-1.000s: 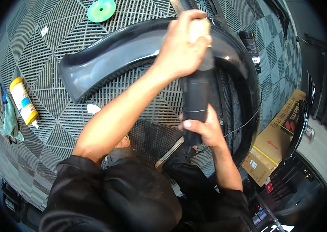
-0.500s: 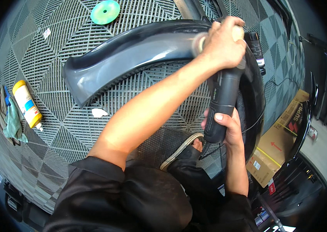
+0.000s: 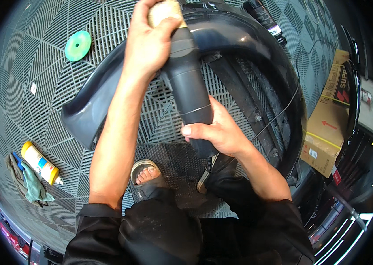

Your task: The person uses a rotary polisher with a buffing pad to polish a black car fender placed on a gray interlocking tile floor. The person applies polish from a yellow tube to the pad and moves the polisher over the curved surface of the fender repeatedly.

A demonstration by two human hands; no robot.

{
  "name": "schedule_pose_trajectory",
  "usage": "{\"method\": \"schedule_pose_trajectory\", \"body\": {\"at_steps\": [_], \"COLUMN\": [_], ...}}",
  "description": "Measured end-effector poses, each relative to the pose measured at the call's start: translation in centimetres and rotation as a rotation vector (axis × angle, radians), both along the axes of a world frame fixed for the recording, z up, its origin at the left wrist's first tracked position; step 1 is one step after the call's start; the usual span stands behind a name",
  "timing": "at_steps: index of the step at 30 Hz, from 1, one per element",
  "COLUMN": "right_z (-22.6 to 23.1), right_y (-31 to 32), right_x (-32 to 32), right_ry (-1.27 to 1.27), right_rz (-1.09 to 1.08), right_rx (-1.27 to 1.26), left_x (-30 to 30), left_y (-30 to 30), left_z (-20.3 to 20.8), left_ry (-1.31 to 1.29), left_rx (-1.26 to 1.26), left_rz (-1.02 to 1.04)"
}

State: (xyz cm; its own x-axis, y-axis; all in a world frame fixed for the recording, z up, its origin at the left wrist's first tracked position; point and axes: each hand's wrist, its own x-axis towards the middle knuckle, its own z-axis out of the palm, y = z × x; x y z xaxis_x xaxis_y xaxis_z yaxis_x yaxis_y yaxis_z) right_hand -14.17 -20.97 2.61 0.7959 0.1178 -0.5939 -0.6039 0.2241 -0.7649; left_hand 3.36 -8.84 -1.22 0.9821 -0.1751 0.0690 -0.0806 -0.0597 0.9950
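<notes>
Both my hands hold a black corded polisher (image 3: 189, 86), which slants across the middle of the view. My left hand (image 3: 149, 46) wraps round its head, over a yellowish cover, near the top edge. Lower down, my right hand (image 3: 222, 132) grips the rear of the body, thumb across it. Under the tool lies a curved glossy black panel (image 3: 235, 35), shaped like a wheel-arch flare. Its wide end (image 3: 85, 117) rests on the floor at the left. The polisher's pad is hidden, so I cannot tell whether it touches the panel.
A green disc (image 3: 78, 46) with a centre hole lies on the grey grid floor tiles. At the left are a yellow-and-white bottle (image 3: 41, 162) and cloths (image 3: 36, 183). A black bottle (image 3: 266, 21) lies beyond the panel; a cardboard box (image 3: 325, 126) and cord (image 3: 289, 104) are at the right.
The polisher has moved left and up in the view, with both hands still on it. The view has shifted, and both feet now show below.
</notes>
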Motion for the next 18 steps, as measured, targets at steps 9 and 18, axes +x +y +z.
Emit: {"method": "schedule_pose_trajectory", "body": {"at_steps": [9, 18], "right_z": [-1.2, 0.6], "right_y": [2.2, 0.4], "right_x": [-0.6, -2.0], "right_ry": [-0.061, -0.02], "right_rz": [0.107, 0.081], "right_rx": [-0.121, -0.038], "left_x": [-0.3, -1.6], "left_y": [4.2, 2.9], "left_z": [-0.7, 0.1], "left_ry": [0.145, 0.134], "left_rx": [-0.163, -0.125], "left_rz": [0.03, 0.042]}}
